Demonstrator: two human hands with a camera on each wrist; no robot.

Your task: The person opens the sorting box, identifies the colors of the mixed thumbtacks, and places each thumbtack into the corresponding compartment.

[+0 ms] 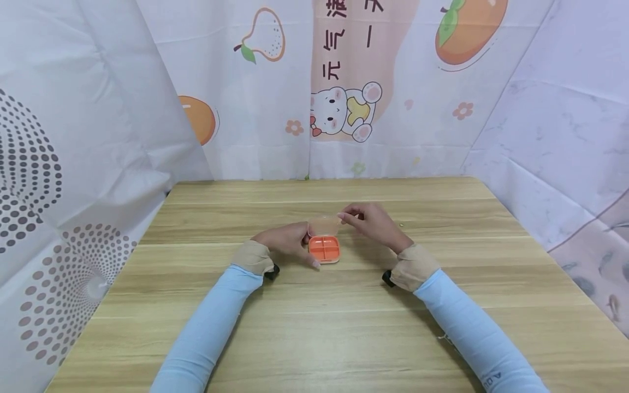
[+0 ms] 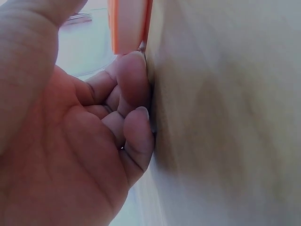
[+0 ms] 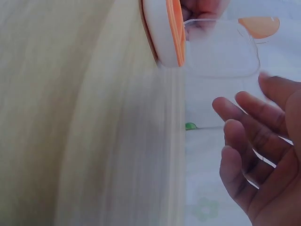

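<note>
A small pill box (image 1: 332,255) with an orange inside split into compartments and a pale outer shell sits on the table, its clear lid (image 1: 323,226) raised at the back. My left hand (image 1: 287,240) holds it from the left, thumb along the near side. In the left wrist view, curled fingers (image 2: 134,77) touch the box's end by the tabletop. My right hand (image 1: 372,222) is at the lid's right corner. The right wrist view has its fingers loosely bent around nothing, with the thumb tip close to the lid (image 3: 221,54); whether it touches cannot be told.
The wood-grain table (image 1: 314,338) stretches around the box on every side. Behind it hangs a printed curtain (image 1: 265,109), with more pale cloth (image 1: 580,142) at the left and right. A tiny speck (image 1: 401,225) lies right of my right hand.
</note>
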